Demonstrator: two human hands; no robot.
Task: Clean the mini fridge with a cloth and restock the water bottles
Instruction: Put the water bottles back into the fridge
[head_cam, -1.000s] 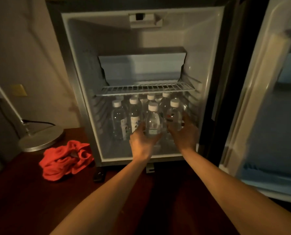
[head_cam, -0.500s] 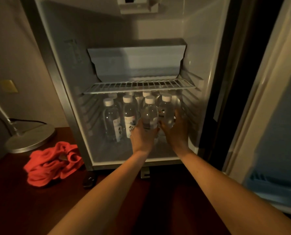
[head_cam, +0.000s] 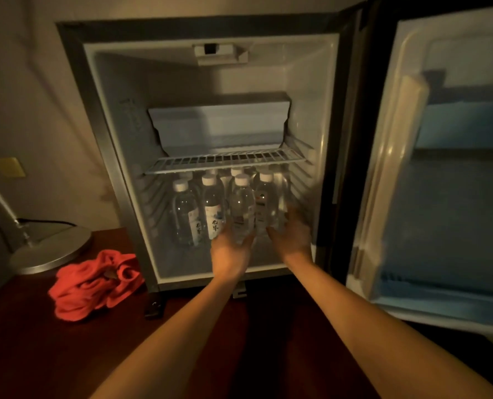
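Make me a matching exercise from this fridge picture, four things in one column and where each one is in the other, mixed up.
Things:
1. water bottles
2. red cloth
3. wire shelf
4. lamp base

Places:
A. on the wooden surface, beside the fridge's lower left corner
B. behind the cloth, by the wall
C. on the fridge floor
D. above the bottle caps

Pairs: 1-C, 2-A, 3-D, 4-B

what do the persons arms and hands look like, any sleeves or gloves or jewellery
Both forearms are bare from the bottom edge of the view to the wrists, with no sleeves showing. The left hand and right hand are ungloved. No watch, bracelet or ring shows; the right hand is motion-blurred, so small rings cannot be ruled out.
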